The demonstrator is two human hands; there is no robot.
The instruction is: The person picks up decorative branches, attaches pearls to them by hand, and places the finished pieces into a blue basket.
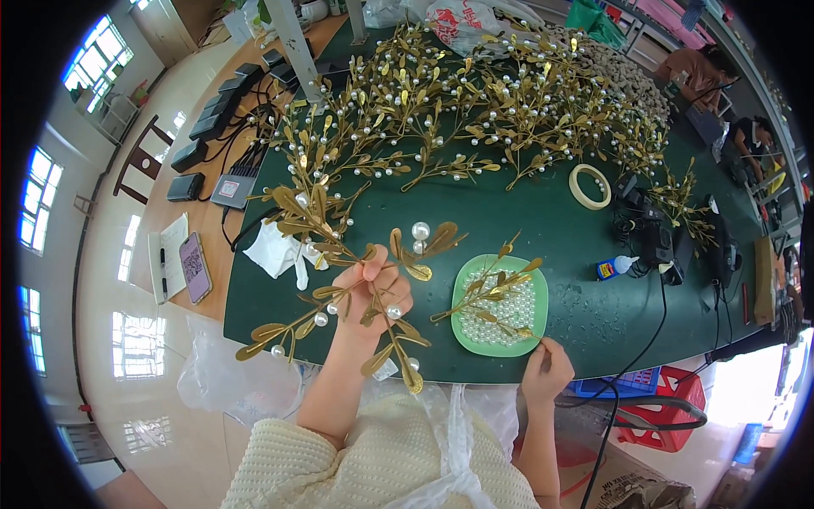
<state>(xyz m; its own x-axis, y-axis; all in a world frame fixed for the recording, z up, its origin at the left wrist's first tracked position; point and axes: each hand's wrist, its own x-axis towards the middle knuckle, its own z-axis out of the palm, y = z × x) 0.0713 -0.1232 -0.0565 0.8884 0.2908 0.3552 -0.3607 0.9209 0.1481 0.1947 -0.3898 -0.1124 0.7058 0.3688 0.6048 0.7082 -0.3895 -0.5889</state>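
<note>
Cream knit sleeves [339, 467] sit lowest, below both hands. Beyond the hands spreads the green table [526, 220], heaped at its far side with gold pearl sprigs [475, 102]. Clamped in the left hand [369, 293] is a gold leafy branch [339, 246] with pearls. Just left of the right hand [547, 369], whose fingers pinch a small gold sprig [492, 301], lies a green dish [500, 307] of loose pearls.

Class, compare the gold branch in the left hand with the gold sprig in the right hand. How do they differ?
The branch is larger, with many stems; the sprig is small. The branch carries white pearls; the sprig shows none. The left hand holds the branch above the table; the sprig lies over the green dish of pearls, the right hand pinching its end. Both have gold leaves.
</note>
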